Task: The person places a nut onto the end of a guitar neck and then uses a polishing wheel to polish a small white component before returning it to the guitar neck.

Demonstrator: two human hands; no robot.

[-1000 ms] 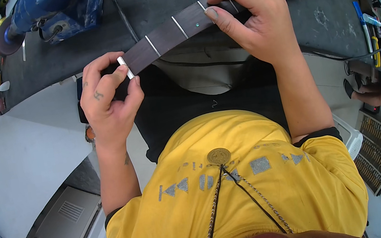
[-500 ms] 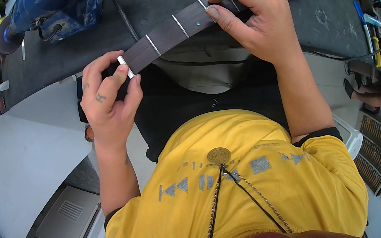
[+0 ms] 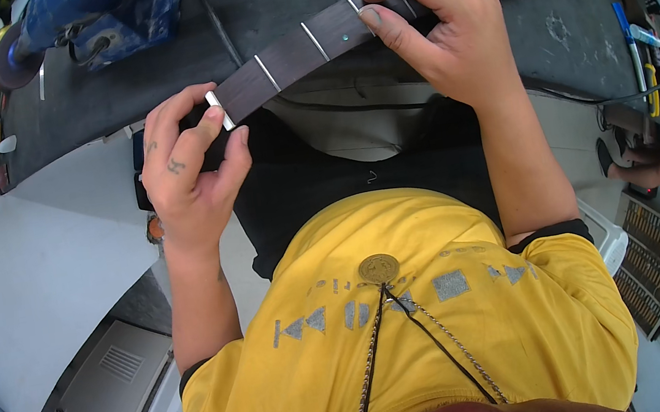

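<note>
Neck point(image 3: 298, 50): long dark wood fretboard with thin metal frets, slanting across the grey surface point(image 3: 157, 78) | left hand point(image 3: 188, 172) pinches the white nut point(image 3: 218, 110) at its end | right hand point(image 3: 448, 26) curls closed over the frets | blue machine point(image 3: 105, 13) behind.

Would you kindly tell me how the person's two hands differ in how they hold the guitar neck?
The left hand pinches the white nut at the end of the guitar neck, thumb and forefinger closed on it; the right hand lies further up, fingers draped over the dark fretboard. The left sits nearer the body, the right further away. Both are bare and touch the neck.
</note>
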